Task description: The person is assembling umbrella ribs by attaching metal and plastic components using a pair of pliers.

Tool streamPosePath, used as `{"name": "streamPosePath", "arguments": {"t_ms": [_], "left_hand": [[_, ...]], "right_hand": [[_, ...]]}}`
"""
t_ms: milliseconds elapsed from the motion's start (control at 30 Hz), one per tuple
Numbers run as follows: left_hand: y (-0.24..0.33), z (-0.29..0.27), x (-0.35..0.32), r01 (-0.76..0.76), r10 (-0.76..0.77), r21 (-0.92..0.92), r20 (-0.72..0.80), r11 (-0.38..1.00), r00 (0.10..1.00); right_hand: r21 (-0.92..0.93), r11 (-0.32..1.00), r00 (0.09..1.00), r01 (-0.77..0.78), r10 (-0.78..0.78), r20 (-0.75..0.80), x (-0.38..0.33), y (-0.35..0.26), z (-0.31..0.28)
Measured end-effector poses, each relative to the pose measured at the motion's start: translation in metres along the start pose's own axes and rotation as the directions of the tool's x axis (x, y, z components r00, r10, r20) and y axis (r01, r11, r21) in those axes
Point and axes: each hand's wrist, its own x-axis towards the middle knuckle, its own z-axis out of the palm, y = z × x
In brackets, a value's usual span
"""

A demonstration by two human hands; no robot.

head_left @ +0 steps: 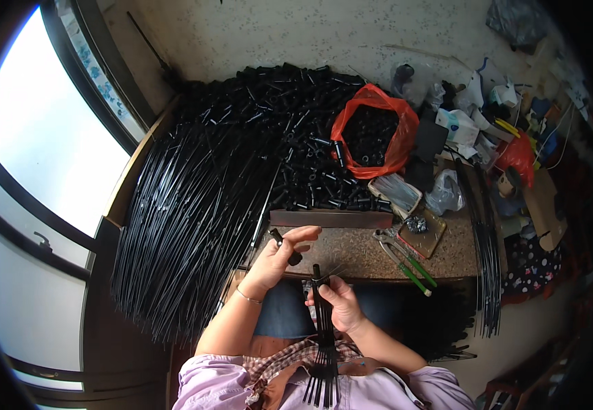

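In my left hand (277, 263) is a short black tubular part (295, 258), pinned by the thumb while the other fingers stretch to the right. My right hand (337, 304) is closed round a bundle of thin black ribs (322, 321), which looks like an umbrella frame. The ribs gather at a dark upper end and fan out below over my lap. Fine wires (334, 270) stick out beside its top, above the right fingers. The two hands are apart, near the table's front edge.
A heap of black tubular parts (255, 96) and long black rods (180, 205) cover the table's left. A red bag (407, 130) holds more parts. Green-handled pliers (412, 266) lie by a shallow tray (433, 239). More rods (487, 273) overhang the right edge; clutter (460, 126) lies behind.
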Motion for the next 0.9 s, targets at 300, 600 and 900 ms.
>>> {"name": "streamPosePath", "arguments": {"t_ms": [300,600,900], "left_hand": [[0.013,0.019,0.002,0.099,-0.096,-0.004,0.215,0.995,0.972],[0.027,0.012,-0.001,0.15,-0.163,0.093,0.143,0.984,0.976],[0.028,0.03,-0.004,-0.065,0.021,0.705,0.071,0.706,0.997]], "right_hand": [[-0.041,0.997,0.996,0.069,-0.072,-0.058,-0.012,-0.009,0.008],[-0.023,0.999,1.0,0.027,-0.028,-0.01,-0.009,-0.008,0.005],[0.06,0.996,0.997,-0.062,0.059,0.047,-0.005,-0.015,0.003]]}}
